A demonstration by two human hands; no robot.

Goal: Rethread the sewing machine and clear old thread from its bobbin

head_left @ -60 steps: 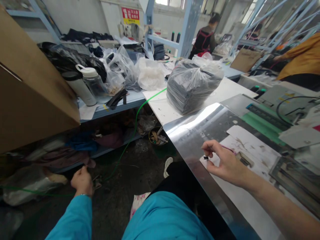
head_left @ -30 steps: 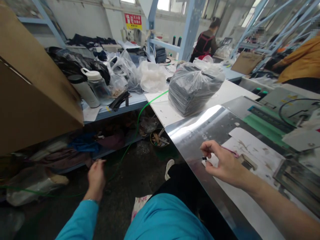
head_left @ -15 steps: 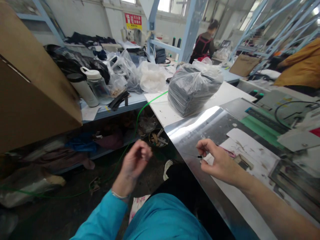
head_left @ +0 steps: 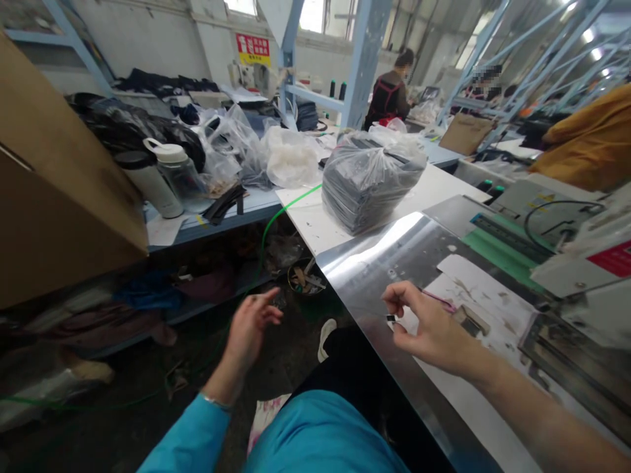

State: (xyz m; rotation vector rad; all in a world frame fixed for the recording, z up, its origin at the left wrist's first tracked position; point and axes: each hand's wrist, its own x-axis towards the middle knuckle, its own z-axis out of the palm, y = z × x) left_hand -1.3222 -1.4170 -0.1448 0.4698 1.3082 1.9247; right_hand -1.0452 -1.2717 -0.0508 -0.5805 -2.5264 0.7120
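My left hand (head_left: 250, 325) hangs in the air over the dark floor, left of the metal table. Its fingers are partly stretched out and apart, with nothing seen in them. At the near edge of the shiny metal tabletop (head_left: 357, 269), my right hand (head_left: 428, 322) pinches a small black-and-white piece (head_left: 391, 318) between thumb and fingertips; its kind is too small to tell. A thin pink tool (head_left: 444, 302) shows just behind that hand, partly hidden by it. Beyond the hand lies a sheet of white paper (head_left: 456, 270) with dark scraps on it.
A clear bag of stacked grey cloth (head_left: 367, 187) sits on the white board (head_left: 305, 223). To the right stands a sewing machine (head_left: 586, 249). A cardboard box (head_left: 64, 190), bottles (head_left: 172, 172) and plastic bags are on the left. A green cord (head_left: 269, 226) hangs down there.
My left hand has moved left and slightly down, and its curled fingers have spread. My right hand keeps its pinch with little movement. The view has shifted slightly.
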